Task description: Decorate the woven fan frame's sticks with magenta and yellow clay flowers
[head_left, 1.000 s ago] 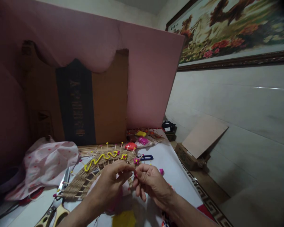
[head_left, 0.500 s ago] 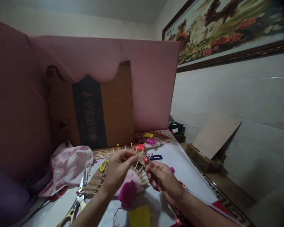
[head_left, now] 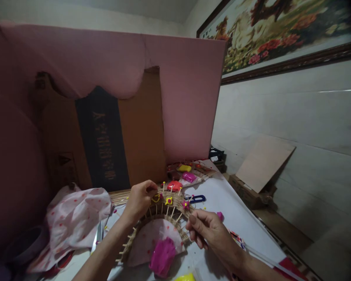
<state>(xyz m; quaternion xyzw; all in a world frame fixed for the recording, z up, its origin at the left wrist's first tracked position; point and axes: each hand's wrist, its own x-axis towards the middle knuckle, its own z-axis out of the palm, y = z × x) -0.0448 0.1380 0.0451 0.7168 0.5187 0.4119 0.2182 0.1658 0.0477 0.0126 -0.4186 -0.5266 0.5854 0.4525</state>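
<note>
A half-round twine-woven piece [head_left: 178, 198] with thin sticks through it stands out between my hands. On its band are a yellow clay flower [head_left: 169, 200] with a magenta centre and a magenta clay flower [head_left: 186, 205] with a yellow centre. My left hand [head_left: 140, 203] has closed fingertips at the band's upper left, beside a small yellow clay loop [head_left: 155, 198]; what they pinch is hidden. At the band's right side, my right hand [head_left: 208, 231] has its thumb and fingers pressed together; their contents cannot be made out. A magenta clay lump [head_left: 162, 256] lies in front.
Scissors [head_left: 97, 237] lie at the left near a dotted cloth [head_left: 78, 214]. Behind are red clay [head_left: 174, 185], a blue-handled tool [head_left: 197, 199] and bagged magenta clay [head_left: 189, 177]. A cardboard panel [head_left: 143, 136] stands at the back. Yellow clay [head_left: 185, 277] lies at the front edge.
My left hand has moved off the yellow flower, which now shows, to the band's left. My right hand has moved slightly down and right, away from the magenta flower. The view has shifted too.
</note>
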